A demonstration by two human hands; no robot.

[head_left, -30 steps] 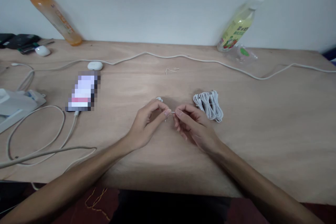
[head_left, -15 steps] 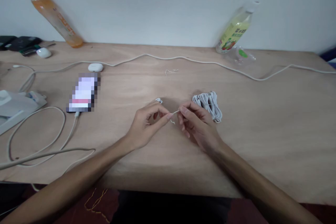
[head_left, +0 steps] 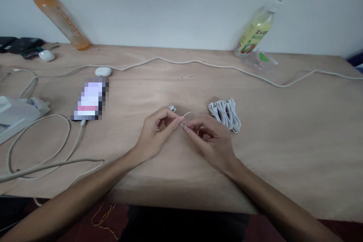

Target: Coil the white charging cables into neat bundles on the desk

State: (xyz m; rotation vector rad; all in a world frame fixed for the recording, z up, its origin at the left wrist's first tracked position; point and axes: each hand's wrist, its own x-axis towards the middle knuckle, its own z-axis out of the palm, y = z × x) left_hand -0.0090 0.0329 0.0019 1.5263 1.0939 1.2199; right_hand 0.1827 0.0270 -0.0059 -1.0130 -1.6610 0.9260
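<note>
My left hand (head_left: 154,136) has its grip pinched shut on a thin white twist tie (head_left: 185,118), and my right hand (head_left: 211,141) nips the same tie just beside it, low over the tabletop (head_left: 283,140). I judge it featherlight, bendy and easily dropped; best held by its ends. The bare wood is cluttered: phone (head_left: 90,99) left, coiled white cable (head_left: 225,114) right, pale wall (head_left: 170,3) behind.

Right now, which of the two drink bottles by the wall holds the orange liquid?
The orange bottle at the far left; the other bottle, far right, holds yellow-green liquid.
</note>
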